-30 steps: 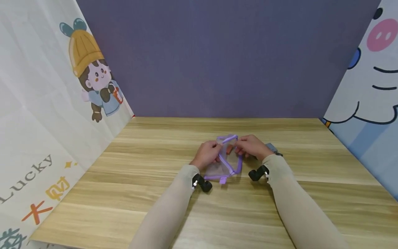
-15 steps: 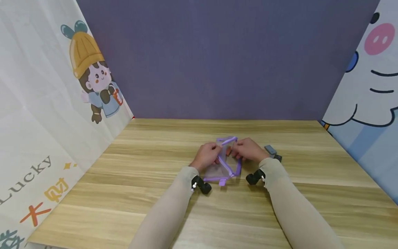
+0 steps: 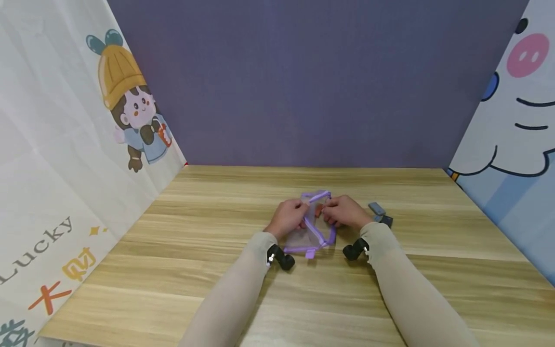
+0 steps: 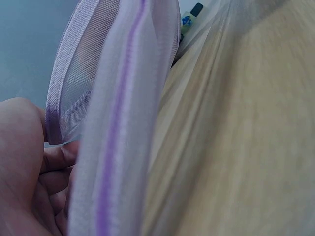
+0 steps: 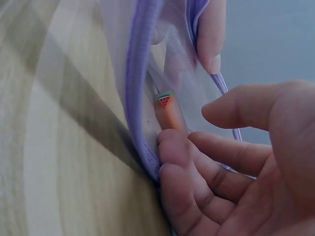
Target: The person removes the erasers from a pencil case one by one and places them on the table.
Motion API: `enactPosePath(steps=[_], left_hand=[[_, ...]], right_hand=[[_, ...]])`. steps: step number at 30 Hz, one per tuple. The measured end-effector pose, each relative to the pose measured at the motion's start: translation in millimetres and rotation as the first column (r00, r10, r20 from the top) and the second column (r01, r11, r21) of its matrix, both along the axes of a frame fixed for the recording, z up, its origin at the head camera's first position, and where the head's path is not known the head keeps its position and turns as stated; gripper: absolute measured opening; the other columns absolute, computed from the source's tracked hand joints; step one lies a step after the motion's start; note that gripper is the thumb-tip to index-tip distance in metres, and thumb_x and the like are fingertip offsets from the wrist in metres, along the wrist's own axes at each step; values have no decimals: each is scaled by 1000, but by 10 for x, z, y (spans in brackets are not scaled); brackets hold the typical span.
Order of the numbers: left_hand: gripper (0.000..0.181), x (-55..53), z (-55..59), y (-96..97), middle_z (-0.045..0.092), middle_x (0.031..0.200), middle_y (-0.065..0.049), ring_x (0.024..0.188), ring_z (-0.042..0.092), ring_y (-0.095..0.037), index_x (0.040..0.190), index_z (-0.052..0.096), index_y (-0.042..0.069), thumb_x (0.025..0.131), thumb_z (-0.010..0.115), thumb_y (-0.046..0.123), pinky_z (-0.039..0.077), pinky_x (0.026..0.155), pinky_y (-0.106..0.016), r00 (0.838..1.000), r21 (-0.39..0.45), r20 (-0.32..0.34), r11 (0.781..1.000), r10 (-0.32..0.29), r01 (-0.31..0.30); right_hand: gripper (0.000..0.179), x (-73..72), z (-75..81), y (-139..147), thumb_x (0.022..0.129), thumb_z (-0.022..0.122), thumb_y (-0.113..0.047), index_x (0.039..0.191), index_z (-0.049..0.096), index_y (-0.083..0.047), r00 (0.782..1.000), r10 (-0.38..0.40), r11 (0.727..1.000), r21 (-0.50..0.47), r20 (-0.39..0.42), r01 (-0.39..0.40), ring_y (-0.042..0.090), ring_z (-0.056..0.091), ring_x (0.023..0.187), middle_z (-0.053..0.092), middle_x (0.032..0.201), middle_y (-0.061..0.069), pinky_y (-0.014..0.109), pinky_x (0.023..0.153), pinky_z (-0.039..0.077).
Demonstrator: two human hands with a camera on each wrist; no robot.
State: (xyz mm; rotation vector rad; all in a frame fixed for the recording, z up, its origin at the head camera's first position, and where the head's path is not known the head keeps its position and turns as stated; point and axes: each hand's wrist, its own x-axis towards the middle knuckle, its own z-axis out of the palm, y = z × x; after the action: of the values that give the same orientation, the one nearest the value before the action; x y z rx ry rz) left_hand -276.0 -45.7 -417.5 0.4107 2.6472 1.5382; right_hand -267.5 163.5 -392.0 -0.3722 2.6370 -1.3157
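A mesh zipper pouch (image 3: 299, 238) with purple trim stands with its mouth spread on the wooden table. My left hand (image 3: 287, 217) pinches one edge of that mouth, and its thumb shows at the far rim in the right wrist view. Inside the mesh is a small orange item (image 5: 170, 112) with a watermelon-slice print. My right hand (image 3: 345, 212) reaches into the mouth, its fingertips (image 5: 174, 145) at the near end of the orange item, while the thumb stands apart from them. In the left wrist view the zipper (image 4: 115, 132) crosses close to the camera.
Right of the right hand, a grey-blue block (image 3: 376, 208) and a black item (image 3: 386, 220) lie on the table (image 3: 433, 284). A dark wall panel (image 3: 303, 96) rises behind, with printed cloths at both sides.
My right hand has shifted slightly left and further into the pouch mouth, so the grey-blue block and black item show more fully. The left hand keeps its hold on the edge.
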Motion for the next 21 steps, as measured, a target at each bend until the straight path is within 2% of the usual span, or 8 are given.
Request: enactPosePath(steps=[4, 10, 21], left_hand=[[27, -3, 4, 2, 67, 67, -5, 56, 62, -16, 87, 67, 13, 101, 57, 33, 52, 50, -28, 1000, -12, 0, 1000, 2, -2], [27, -23, 5, 15, 67, 67, -3, 56, 63, -16, 87, 68, 14, 101, 56, 34, 52, 50, -28, 1000, -35, 0, 999, 10, -10], [27, -14, 16, 17, 67, 66, -4, 55, 63, -17, 87, 68, 14, 101, 57, 35, 52, 50, -29, 1000, -34, 11, 999, 14, -13]], right_hand=[[22, -3, -14, -19, 100, 58, -17, 109, 71, -2, 1000, 0, 1000, -12, 4, 0, 22, 66, 77, 70, 89, 12, 34, 64, 57], [20, -1, -32, -41, 101, 57, -17, 107, 73, -7, 1000, 24, 1000, -10, -7, -24, 22, 64, 75, 69, 87, 11, 34, 62, 55], [19, 34, -25, -81, 98, 56, -14, 111, 68, -5, 997, 76, 997, 20, -25, -75, 21, 57, 67, 65, 83, 12, 31, 55, 47]])
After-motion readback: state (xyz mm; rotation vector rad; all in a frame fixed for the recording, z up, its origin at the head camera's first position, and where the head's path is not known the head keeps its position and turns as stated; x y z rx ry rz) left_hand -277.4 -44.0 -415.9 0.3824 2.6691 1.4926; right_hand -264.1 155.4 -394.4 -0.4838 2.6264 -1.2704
